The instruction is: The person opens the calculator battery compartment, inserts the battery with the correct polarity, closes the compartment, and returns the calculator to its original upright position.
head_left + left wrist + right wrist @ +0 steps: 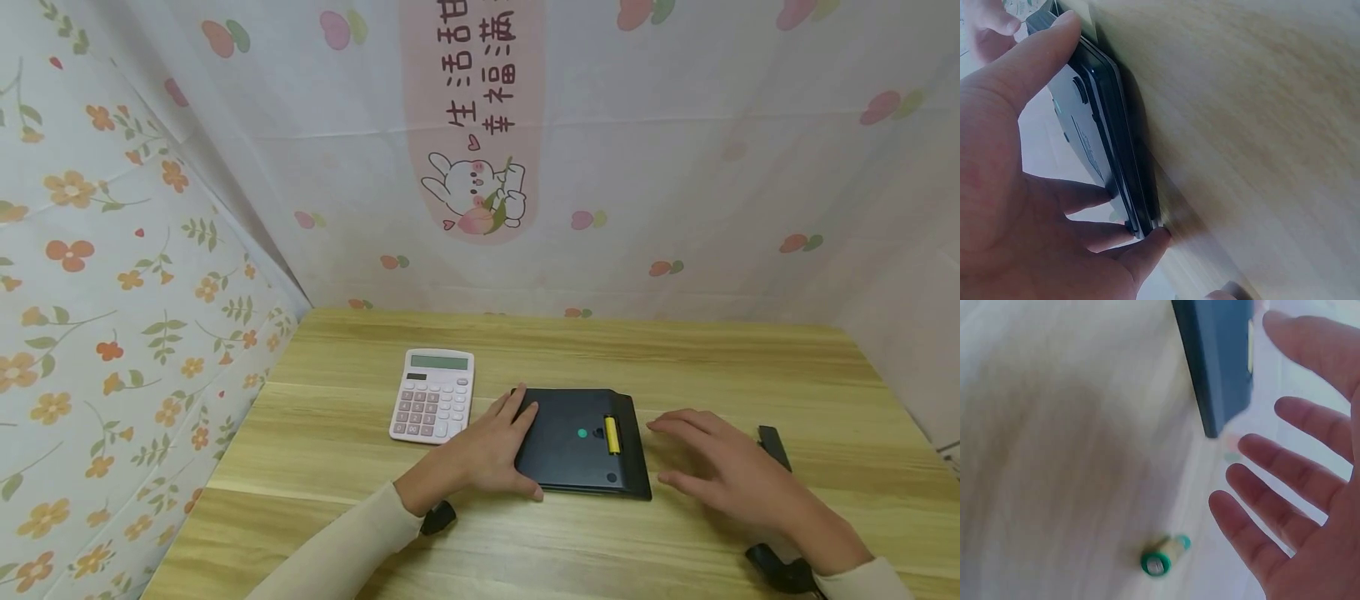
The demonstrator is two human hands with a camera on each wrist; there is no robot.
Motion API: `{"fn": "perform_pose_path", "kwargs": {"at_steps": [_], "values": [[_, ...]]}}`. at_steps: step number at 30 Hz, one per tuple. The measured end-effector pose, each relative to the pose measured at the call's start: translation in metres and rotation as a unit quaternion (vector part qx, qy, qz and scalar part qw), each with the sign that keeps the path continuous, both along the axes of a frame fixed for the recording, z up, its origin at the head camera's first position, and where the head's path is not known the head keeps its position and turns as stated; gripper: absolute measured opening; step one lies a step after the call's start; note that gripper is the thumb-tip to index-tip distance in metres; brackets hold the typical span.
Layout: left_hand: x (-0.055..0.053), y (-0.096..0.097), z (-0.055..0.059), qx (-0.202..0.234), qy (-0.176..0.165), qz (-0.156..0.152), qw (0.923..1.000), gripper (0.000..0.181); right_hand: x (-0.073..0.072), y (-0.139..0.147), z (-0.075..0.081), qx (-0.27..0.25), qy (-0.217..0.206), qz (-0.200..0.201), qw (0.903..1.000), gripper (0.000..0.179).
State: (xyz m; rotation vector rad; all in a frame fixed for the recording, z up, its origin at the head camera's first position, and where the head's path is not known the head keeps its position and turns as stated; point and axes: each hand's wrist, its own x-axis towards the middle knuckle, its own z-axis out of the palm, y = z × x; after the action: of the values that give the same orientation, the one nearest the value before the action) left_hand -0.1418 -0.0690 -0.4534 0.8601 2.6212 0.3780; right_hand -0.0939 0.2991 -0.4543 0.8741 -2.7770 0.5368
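A black calculator (566,450) lies back side up on the table. A yellow battery (612,435) sits in the slot near its right end. My left hand (491,450) spans the calculator's left end, thumb at the near edge and fingers toward the far corner. In the left wrist view the thumb and fingertips hold its opposite edges. My right hand (708,467) hovers past the calculator's right end, fingers apart and holding nothing. In the right wrist view a battery with green ends (1163,557) lies on the table below the fingers; the hand hides it from the head view.
A white and pink calculator (432,396) lies face up, left of the black one. A small black piece (775,448) shows behind the right wrist. Printed cloth (675,167) hangs behind the wooden table (337,492) and along its left side.
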Motion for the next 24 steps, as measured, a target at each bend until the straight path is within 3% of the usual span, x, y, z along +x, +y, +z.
{"fn": "perform_pose_path", "kwargs": {"at_steps": [8,15,24], "values": [[0.0,0.0,0.0,-0.003,0.0,0.001,1.0,0.122,-0.004,0.031,-0.001,-0.025,0.058,-0.004,0.998,0.071],[0.0,0.0,0.0,-0.005,-0.003,0.002,1.0,0.122,-0.006,0.065,-0.004,-0.019,0.054,-0.031,0.9979,0.073],[0.0,-0.001,0.0,-0.004,-0.003,0.001,1.0,0.122,-0.008,0.104,-0.008,0.04,0.035,-0.056,0.997,0.077]]}}
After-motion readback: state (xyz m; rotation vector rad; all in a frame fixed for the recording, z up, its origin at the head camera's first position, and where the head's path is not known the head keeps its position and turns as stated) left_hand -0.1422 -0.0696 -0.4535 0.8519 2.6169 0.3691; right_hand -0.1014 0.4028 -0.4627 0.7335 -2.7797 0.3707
